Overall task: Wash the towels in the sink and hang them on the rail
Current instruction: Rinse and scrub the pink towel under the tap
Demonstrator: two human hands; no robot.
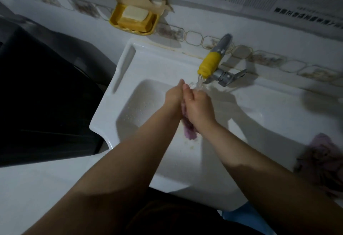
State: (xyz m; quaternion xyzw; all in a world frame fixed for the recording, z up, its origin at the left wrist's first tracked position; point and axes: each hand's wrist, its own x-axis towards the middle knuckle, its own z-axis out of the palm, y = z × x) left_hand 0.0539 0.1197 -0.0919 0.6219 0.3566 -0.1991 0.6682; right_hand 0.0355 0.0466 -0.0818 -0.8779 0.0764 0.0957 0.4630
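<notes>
Near edge: second towel (323, 162), pinkish, sits bunched on the tabletop (46, 188) right of the basin, close to the front rim. Risk: a forearm swing or splash runoff drags it off the edge to the floor.

Mid: both hands together over the sink (130, 108). Left hand (174, 95) and right hand (199, 105) are pressed palm to palm with the purple towel (187, 127) squeezed between them, fingers mostly straight and pointing at the stream; the towel's tail hangs out below the wrists into the bowl. Can't tell how firm the hold is, only a small part of the cloth shows. Risk: wet cloth slips out downward and lands on the yellowish residue on the basin floor, so it needs re-rinsing; the drain isn't visible, so can't rule out blocking it.

Far: tap (215, 62) with yellow nozzle is running onto the fingertips. Risk: water deflects off the hands over the rim onto the tabletop and the waiting towel. Soap dish (133, 19) on the wall is out of the splash path. Rail not in view.
</notes>
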